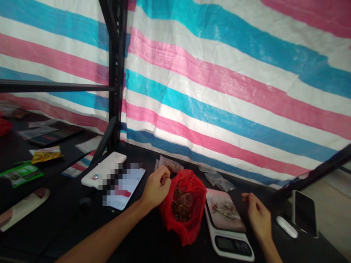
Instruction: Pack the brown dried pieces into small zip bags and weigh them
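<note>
My left hand [158, 185] is closed, with its fingers curled at the left rim of a red plastic bag [193, 228]. Whatever those fingers may hold is hidden. Inside the red bag lie small brown pieces [179, 212] and a small clear cup [186, 199]. Just behind my left hand is a clear bag [172, 165] with brown contents. To the right of the red bag stands a white kitchen scale [216, 243], bearing a clear packet [226, 209] on its plate. My right hand [258, 213] hovers beside the scale, fingers loosely bent and apart, with nothing visible in them.
Left of my left hand lie a lit phone [126, 188] and a white device [94, 175]. Flat clear bags [219, 181] rest behind the scale. A white oval object [286, 226] and a dark-screened phone [305, 213] sit at right. A black post [116, 73] rises behind.
</note>
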`<state>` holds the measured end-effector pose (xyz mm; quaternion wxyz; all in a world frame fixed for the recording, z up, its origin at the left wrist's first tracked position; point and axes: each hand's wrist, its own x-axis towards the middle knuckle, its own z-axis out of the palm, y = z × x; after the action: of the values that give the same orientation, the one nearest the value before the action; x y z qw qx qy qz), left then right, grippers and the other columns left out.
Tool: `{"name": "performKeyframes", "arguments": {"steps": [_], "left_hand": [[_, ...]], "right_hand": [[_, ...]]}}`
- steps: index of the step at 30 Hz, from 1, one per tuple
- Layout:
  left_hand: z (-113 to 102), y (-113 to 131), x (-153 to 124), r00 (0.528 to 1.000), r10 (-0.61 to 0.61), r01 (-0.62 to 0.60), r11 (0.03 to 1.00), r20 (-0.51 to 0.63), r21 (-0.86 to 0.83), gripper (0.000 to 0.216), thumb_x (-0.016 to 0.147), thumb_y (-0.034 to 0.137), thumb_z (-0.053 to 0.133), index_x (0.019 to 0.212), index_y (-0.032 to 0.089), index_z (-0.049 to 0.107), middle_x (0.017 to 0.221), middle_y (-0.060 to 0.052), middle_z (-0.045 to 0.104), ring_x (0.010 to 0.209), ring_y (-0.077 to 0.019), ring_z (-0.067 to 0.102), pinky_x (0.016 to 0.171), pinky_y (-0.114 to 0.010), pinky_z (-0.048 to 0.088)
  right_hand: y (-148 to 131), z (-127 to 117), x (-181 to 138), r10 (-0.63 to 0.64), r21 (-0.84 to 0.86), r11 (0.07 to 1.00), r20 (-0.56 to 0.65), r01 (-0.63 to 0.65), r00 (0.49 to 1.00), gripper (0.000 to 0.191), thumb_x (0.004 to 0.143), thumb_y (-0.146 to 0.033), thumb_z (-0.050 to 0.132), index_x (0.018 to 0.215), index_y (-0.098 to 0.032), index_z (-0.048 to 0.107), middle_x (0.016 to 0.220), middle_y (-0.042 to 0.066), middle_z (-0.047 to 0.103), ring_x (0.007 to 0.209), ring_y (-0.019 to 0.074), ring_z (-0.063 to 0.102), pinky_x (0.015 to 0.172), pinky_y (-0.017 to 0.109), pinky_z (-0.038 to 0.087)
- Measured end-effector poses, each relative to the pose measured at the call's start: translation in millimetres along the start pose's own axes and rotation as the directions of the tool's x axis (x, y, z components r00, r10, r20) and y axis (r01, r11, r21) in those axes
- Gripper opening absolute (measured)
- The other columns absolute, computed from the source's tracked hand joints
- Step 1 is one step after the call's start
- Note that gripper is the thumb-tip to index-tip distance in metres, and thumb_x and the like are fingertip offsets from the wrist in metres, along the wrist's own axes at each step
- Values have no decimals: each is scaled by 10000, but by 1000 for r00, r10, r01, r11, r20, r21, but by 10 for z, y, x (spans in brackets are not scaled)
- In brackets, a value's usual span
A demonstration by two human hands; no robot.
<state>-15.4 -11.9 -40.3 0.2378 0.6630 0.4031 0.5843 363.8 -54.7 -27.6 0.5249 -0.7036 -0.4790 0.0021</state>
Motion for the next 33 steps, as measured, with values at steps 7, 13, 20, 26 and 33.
{"name": "performKeyframes", "arguments": {"steps": [7, 13, 20, 26, 33], "left_hand": [[-13, 1, 6, 1000, 7, -7, 1000, -10, 14, 204, 753, 39, 437, 664, 218, 394, 656, 55, 391, 591, -116, 390, 569, -254, 285], [-21, 8, 7, 1000, 1, 0, 1000, -15, 12, 197, 752, 45, 440, 665, 218, 404, 660, 51, 402, 592, -116, 399, 565, -247, 297], [-26, -4, 7, 1000, 5, -4, 1000, -15, 31, 194, 760, 55, 441, 665, 219, 401, 662, 48, 408, 594, -119, 404, 566, -250, 298], [-17, 12, 22, 1000, -6, 7, 999, -15, 35, 184, 761, 65, 444, 665, 217, 404, 663, 47, 406, 601, -119, 405, 574, -246, 303], [-6, 18, 28, 1000, -6, 6, 1000, -4, 19, 183, 749, 67, 454, 657, 215, 397, 656, 51, 402, 593, -117, 403, 568, -242, 298]], "right_hand": [[-33, 26, -62, 22, -24, 1000, 49, -20, 999, 650, 768, -788, 499, 745, -181, 730, 695, 67, 695, 737, 261, 662, 697, 343, 504], [-72, 35, -114, -9, -14, 1000, 90, 11, 996, 611, 786, -759, 497, 725, -193, 719, 676, 51, 671, 701, 241, 643, 678, 328, 498], [-65, 40, -142, -47, 21, 999, 114, 45, 992, 558, 806, -717, 508, 720, -201, 702, 705, 58, 681, 738, 251, 656, 749, 354, 515], [-234, -45, -195, -122, 82, 991, 211, 107, 970, 539, 836, -698, 504, 779, -211, 729, 845, 89, 736, 875, 285, 693, 850, 390, 536], [-501, -93, -390, -297, -13, 935, 521, 355, 800, 492, 796, -554, 682, 1207, -286, 709, 1251, 91, 712, 1191, 329, 617, 1034, 507, 467]]}}
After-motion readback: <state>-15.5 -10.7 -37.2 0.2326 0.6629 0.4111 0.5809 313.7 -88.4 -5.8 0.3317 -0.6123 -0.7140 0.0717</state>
